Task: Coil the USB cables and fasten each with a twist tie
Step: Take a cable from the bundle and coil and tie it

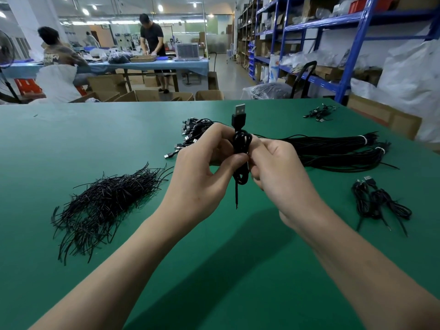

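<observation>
Head view, coiled USB cable [241,156] upright, plug up

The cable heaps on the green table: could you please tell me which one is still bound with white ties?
The long bundle behind the hands, its far right end cinched by white ties. The loose tie pile at left and the coiled cables at right show none.
</observation>
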`<state>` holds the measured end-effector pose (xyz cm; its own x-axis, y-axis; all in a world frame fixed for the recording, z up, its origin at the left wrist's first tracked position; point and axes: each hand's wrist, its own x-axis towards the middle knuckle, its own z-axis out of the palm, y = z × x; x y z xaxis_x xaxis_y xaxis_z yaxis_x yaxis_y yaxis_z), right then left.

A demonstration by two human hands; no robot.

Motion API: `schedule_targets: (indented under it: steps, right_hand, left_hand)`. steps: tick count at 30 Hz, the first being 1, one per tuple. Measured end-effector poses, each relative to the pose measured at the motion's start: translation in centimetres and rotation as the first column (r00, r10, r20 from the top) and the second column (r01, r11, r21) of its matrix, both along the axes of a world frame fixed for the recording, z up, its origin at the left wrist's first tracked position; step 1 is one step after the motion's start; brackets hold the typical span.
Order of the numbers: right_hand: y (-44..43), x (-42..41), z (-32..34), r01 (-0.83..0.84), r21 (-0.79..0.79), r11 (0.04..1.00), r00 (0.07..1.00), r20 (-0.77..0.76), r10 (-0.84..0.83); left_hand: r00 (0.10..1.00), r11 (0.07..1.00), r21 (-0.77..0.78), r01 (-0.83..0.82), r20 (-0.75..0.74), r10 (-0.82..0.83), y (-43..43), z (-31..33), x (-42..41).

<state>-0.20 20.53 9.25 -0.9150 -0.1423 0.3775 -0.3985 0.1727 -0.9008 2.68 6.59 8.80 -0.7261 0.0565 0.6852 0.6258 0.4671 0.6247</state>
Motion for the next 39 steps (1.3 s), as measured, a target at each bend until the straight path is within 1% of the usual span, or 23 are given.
schedule_targets:
  steps: [2, 4, 6, 9, 11, 12, 14, 15, 17, 18, 19, 20, 21, 22, 23, 24, 26, 28, 30, 32, 35, 36, 39]
  right_hand:
    - [0.1, 0.1, 0.0, 0.063, 0.048, 0.997, 0.983, -0.176, -0.053]
    - [0.2, 0.2, -0.1, 0.133, 0.089, 0.987, 0.935, -0.343, -0.095]
    - [0.5, 0.2, -0.1, 0.179, 0.107, 0.978, 0.879, -0.465, -0.110]
    - [1.2, 0.0, -0.2, 0.234, 0.151, 0.960, 0.787, -0.609, -0.096]
    - [1.5, 0.0, 0.1, 0.255, 0.184, 0.949, 0.746, -0.662, -0.072]
    - [1.6, 0.0, 0.2, 0.258, 0.197, 0.946, 0.741, -0.669, -0.062]
    - [1.5, 0.0, 0.3, 0.234, 0.183, 0.955, 0.774, -0.630, -0.069]
    - [1.4, -0.1, 0.2, 0.204, 0.149, 0.968, 0.808, -0.583, -0.080]
    - [1.1, -0.5, -0.1, 0.123, 0.070, 0.990, 0.893, -0.442, -0.080]
    - [0.9, -0.6, -0.2, 0.087, 0.045, 0.995, 0.932, -0.356, -0.066]
    - [0.7, -0.6, -0.3, 0.061, 0.025, 0.998, 0.961, -0.272, -0.052]
    - [0.5, -0.7, -0.3, 0.042, 0.005, 0.999, 0.980, -0.197, -0.041]
    - [0.3, -0.7, -0.4, 0.028, -0.019, 0.999, 0.991, -0.130, -0.030]
    - [0.2, -0.7, -0.4, 0.017, -0.041, 0.999, 0.997, -0.077, -0.020]
    - [0.1, -0.6, -0.4, 0.011, -0.054, 0.998, 0.999, -0.045, -0.013]
    - [0.1, -0.6, -0.5, 0.012, -0.054, 0.998, 0.999, -0.036, -0.014]
    - [0.1, -0.4, -0.4, 0.034, -0.023, 0.999, 0.995, -0.093, -0.036]
    - [0.1, -0.2, -0.2, 0.071, 0.018, 0.997, 0.975, -0.211, -0.065]
    - [0.2, 0.1, -0.1, 0.134, 0.064, 0.989, 0.936, -0.336, -0.105]
    - [0.3, 0.3, -0.2, 0.185, 0.084, 0.979, 0.901, -0.413, -0.135]
    - [0.5, 0.4, -0.3, 0.200, 0.060, 0.978, 0.864, -0.481, -0.148]
    - [0.5, 0.4, -0.3, 0.208, 0.056, 0.977, 0.849, -0.505, -0.152]
    - [0.7, 0.3, -0.4, 0.225, 0.050, 0.973, 0.806, -0.571, -0.157]
  left_hand:
    - [0.995, 0.991, 0.117, 0.059, 0.075, -0.068, 0.3, 0.2, 0.2]
    - [0.974, 0.965, 0.235, 0.116, 0.161, -0.156, 0.5, 0.5, 0.3]
    - [0.938, 0.926, 0.341, 0.162, 0.238, -0.251, 0.6, 0.7, 0.3]
    - [0.843, 0.826, 0.528, 0.199, 0.337, -0.419, 0.5, 1.2, 0.6]
    - [0.786, 0.775, 0.599, 0.201, 0.373, -0.492, 0.4, 1.5, 0.7]
    - [0.778, 0.770, 0.608, 0.194, 0.383, -0.498, 0.3, 1.5, 0.7]
    - [0.810, 0.793, 0.584, 0.176, 0.372, -0.453, 0.2, 1.6, 0.8]
    - [0.836, 0.804, 0.567, 0.178, 0.343, -0.427, 0.2, 1.5, 0.7]
    - [0.881, 0.827, 0.520, 0.212, 0.265, -0.392, 0.1, 1.3, 0.6]
    - [0.918, 0.875, 0.434, 0.213, 0.218, -0.332, 0.0, 1.2, 0.6]
    - [0.962, 0.945, 0.278, 0.173, 0.158, -0.223, -0.1, 1.0, 0.5]
    - [0.993, 0.993, 0.078, 0.084, 0.074, -0.089, -0.2, 0.8, 0.4]
    - [1.000, 0.995, -0.101, -0.024, -0.022, 0.022, -0.3, 0.6, 0.4]
    - [0.989, 0.971, -0.206, -0.121, -0.105, 0.101, -0.4, 0.5, 0.3]
    - [0.977, 0.954, -0.238, -0.183, -0.152, 0.150, -0.5, 0.5, 0.3]
    - [0.969, 0.950, -0.228, -0.214, -0.169, 0.178, -0.6, 0.5, 0.3]
    - [0.967, 0.958, -0.186, -0.220, -0.167, 0.190, -0.7, 0.5, 0.2]
    - [0.975, 0.970, -0.153, -0.188, -0.151, 0.165, -0.6, 0.4, 0.1]
    - [0.985, 0.984, -0.102, -0.143, -0.115, 0.131, -0.5, 0.5, 0.0]
    - [0.996, 0.995, -0.058, -0.085, -0.039, 0.082, -0.6, 0.4, -0.2]
    - [0.980, 0.986, 0.127, 0.104, 0.154, -0.123, -0.3, 0.4, -0.1]
    - [0.966, 0.974, 0.183, 0.132, 0.195, -0.167, -0.2, 0.5, 0.0]
    - [0.927, 0.945, 0.278, 0.171, 0.280, -0.250, 0.2, 0.6, 0.3]
